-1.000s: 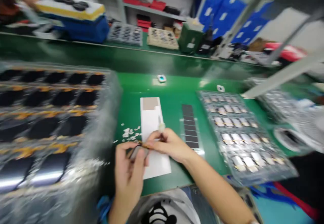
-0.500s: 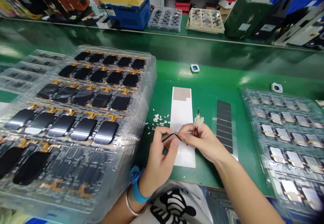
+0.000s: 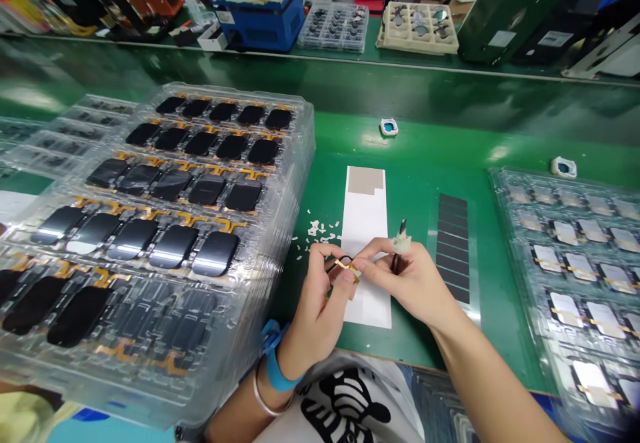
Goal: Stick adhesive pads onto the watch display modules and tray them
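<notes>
Over the white strip sheet, my left hand is closed on a small display screen with a dark edge, mostly hidden by the fingers. Its gold flex cable sticks out toward the right. My right hand is closed too, its thumb and index finger pinched at the cable's end. A dark, slim tool, which looks like tweezers with a whitish wrap, is tucked in that same hand and points up. Whether the right fingertips grip the cable or only touch it, I cannot tell.
Stacked clear trays of black screens stand at left. At right lies a clear tray of silvery parts. White scraps, a sheet of dark strips and two small white-framed pieces lie on the green bench. A shelf runs behind.
The screen in my left hand has turned, so its gold flex cable now shows more. My right fingers remain close by. The whole view has shifted slightly.
</notes>
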`<action>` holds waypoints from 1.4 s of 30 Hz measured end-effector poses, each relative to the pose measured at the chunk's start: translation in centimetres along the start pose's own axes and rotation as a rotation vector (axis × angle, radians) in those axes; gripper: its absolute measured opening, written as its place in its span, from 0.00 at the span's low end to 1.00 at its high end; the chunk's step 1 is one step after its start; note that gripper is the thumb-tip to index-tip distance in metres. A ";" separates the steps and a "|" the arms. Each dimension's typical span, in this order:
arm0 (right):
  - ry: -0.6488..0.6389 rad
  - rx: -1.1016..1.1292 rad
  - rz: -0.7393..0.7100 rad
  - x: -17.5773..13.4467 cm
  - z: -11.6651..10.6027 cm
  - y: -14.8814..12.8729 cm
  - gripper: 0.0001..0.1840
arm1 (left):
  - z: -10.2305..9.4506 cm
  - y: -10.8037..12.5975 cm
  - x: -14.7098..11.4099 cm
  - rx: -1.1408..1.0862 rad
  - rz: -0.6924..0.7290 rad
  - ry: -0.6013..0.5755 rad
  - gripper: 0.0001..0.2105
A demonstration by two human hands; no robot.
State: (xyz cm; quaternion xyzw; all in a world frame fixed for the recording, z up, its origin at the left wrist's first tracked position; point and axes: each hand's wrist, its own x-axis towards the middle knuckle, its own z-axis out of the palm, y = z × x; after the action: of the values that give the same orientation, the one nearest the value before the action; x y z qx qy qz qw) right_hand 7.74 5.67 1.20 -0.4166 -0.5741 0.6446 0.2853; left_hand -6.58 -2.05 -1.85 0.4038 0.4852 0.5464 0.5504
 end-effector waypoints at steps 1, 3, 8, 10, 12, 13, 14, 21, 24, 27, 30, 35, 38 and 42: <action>0.013 -0.028 -0.017 -0.1 0.1 -0.1 0.15 | 0.0 0.0 0.1 -0.010 0.003 0.002 0.08; 0.023 -0.051 -0.061 -0.2 0.2 -0.4 0.12 | 0.1 0.0 0.2 -0.021 0.013 0.003 0.07; 0.056 -0.058 -0.157 -0.2 0.5 -0.9 0.10 | 0.3 -0.1 0.3 0.003 0.040 -0.003 0.06; 0.069 -0.075 -0.162 -0.2 0.5 -1.0 0.09 | 0.3 -0.1 0.2 0.019 0.042 0.000 0.06; 0.068 -0.087 -0.160 -0.2 0.4 -1.0 0.09 | 0.3 -0.2 0.2 0.047 0.050 0.008 0.07; 0.065 -0.088 -0.159 -0.2 0.4 -1.0 0.09 | 0.2 -0.2 0.3 0.061 0.057 0.012 0.08; 0.062 -0.087 -0.158 -0.2 0.5 -1.0 0.09 | 0.2 -0.3 0.3 0.072 0.064 0.015 0.08; 0.001 0.002 -0.088 -0.1 0.1 -0.6 0.14 | 0.3 0.1 0.4 0.062 -0.004 0.009 0.08; 0.161 0.053 -0.135 0.4 -1.2 -0.4 0.19 | 0.5 0.4 0.4 0.130 0.004 -0.004 0.07; 0.529 0.025 -0.320 2.3 -3.1 -0.5 0.23 | 0.7 0.7 0.5 0.206 0.035 -0.057 0.05; 0.677 -0.041 -0.370 5.2 -4.7 -0.2 0.26 | 0.7 0.9 0.6 0.290 0.051 -0.132 0.03; 0.641 -0.062 -0.289 9.2 -5.6 1.9 0.28 | 0.7 0.5 0.8 0.529 0.071 -0.211 0.02; 0.642 -0.054 -0.280 9.9 -5.4 3.0 0.28 | 0.9 0.2 1.0 0.658 0.099 -0.223 0.02; 0.630 -0.060 -0.264 9.8 -5.2 3.5 0.26 | 1.1 0.2 1.1 0.724 0.127 -0.216 0.03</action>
State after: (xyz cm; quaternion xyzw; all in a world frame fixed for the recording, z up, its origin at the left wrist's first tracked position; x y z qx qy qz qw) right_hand 7.85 15.97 -4.19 -0.5253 -0.5257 0.4245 0.5171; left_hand -5.57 -0.85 -1.56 0.6564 0.5603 0.3270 0.3852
